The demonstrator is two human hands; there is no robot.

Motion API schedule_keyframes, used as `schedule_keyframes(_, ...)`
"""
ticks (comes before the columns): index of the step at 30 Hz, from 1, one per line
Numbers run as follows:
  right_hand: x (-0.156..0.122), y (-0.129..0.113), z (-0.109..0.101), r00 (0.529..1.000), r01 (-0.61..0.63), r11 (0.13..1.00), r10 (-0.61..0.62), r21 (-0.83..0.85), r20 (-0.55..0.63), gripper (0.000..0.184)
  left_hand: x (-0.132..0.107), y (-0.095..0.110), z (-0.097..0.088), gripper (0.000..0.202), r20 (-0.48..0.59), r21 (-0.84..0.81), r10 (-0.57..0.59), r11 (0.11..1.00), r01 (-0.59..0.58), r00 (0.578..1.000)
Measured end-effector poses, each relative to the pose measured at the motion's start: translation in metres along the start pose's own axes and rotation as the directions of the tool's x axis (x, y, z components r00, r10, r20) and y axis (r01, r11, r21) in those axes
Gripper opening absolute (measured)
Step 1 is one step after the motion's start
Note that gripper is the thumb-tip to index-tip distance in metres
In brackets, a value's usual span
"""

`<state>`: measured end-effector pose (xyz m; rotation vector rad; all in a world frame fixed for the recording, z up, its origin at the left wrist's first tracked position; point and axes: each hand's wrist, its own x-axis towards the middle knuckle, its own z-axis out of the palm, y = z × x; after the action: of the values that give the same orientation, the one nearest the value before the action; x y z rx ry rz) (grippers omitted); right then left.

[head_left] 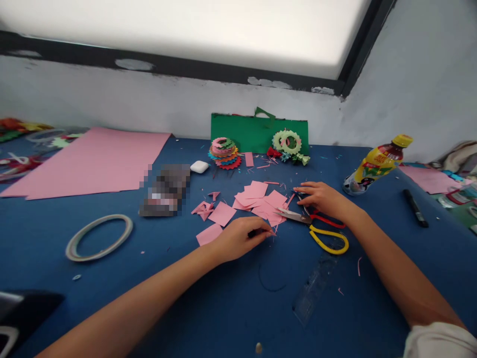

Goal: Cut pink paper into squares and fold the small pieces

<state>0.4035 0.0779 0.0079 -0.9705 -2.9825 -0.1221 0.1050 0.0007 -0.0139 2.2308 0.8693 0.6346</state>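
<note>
My left hand is closed in a pinch on a small pink paper piece, just in front of a loose pile of pink paper squares. My right hand reaches over the right side of that pile with its fingers apart and nothing visible in them. Close below it lie scissors with one red and one yellow handle, blades spread, one tip touching the pile. Folded pink paper pieces rest left of the squares. Thin pink offcuts are scattered around both hands.
A roll of tape and large pink sheets lie left. Toothed paper rings sit before a green board. A drink bottle and black marker are right; a clear ruler lies in front.
</note>
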Motion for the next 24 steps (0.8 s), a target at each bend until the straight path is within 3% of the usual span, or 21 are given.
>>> schedule_keyframes(4, 0.000, 0.001, 0.000, 0.999, -0.011, 0.993, 0.005, -0.116, -0.052, 0.022, 0.000, -0.002, 0.000, 0.015, 0.003, 0.010, 0.013, 1.000, -0.013, 1.000)
schedule_keyframes(6, -0.004, 0.006, 0.000, 0.986, -0.078, 0.991, 0.061, -0.106, -0.157, 0.021, 0.000, -0.002, 0.000, 0.015, 0.009, 0.015, 0.032, 0.999, -0.032, 0.999)
schedule_keyframes(10, -0.012, 0.011, -0.008, 0.890, -0.279, 0.960, 0.257, -0.004, -0.376, 0.023, 0.001, -0.003, 0.001, 0.014, 0.003, 0.029, 0.064, 0.998, -0.064, 0.998)
schedule_keyframes(13, -0.013, 0.007, -0.017, 0.809, -0.388, 0.916, 0.393, 0.107, -0.437, 0.031, 0.002, -0.004, 0.002, 0.015, 0.001, 0.028, 0.063, 0.998, -0.063, 0.998)
schedule_keyframes(15, -0.010, 0.003, -0.018, 0.793, -0.458, 0.868, 0.497, 0.193, -0.352, 0.036, 0.002, -0.005, 0.002, 0.015, 0.001, 0.029, 0.057, 0.998, -0.057, 0.998)
schedule_keyframes(19, 0.000, -0.001, -0.006, 0.786, -0.606, 0.778, 0.618, 0.168, -0.028, 0.040, 0.002, -0.006, 0.003, 0.014, 0.003, 0.030, 0.043, 0.999, -0.043, 0.999)
schedule_keyframes(24, 0.012, -0.002, 0.012, 0.757, -0.651, 0.750, 0.652, 0.118, 0.038, 0.035, 0.002, -0.004, 0.003, 0.015, 0.003, 0.046, 0.038, 0.998, -0.038, 0.999)
